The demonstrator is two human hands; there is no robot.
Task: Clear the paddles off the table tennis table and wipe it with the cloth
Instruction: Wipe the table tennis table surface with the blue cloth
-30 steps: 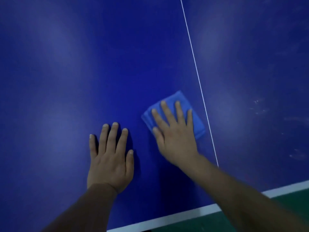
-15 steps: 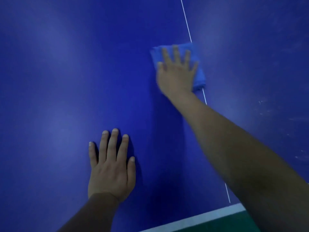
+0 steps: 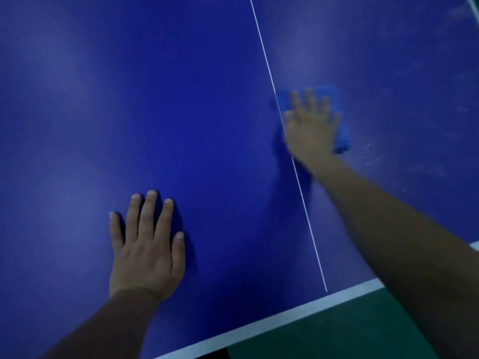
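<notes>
Your right hand point(image 3: 309, 130) presses flat, fingers spread, on the folded blue cloth point(image 3: 337, 117), just right of the white centre line point(image 3: 261, 50) on the blue table point(image 3: 129, 99). Though blurred, the cloth's long axis seems to run along that line, away from you. Your left hand point(image 3: 146, 250) lies flat and empty well left of the line.

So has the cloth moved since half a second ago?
Yes. The cloth, pressed under the right hand, has slid right across the white centre line and back toward the near edge; it lay mostly left of the line before.
</notes>
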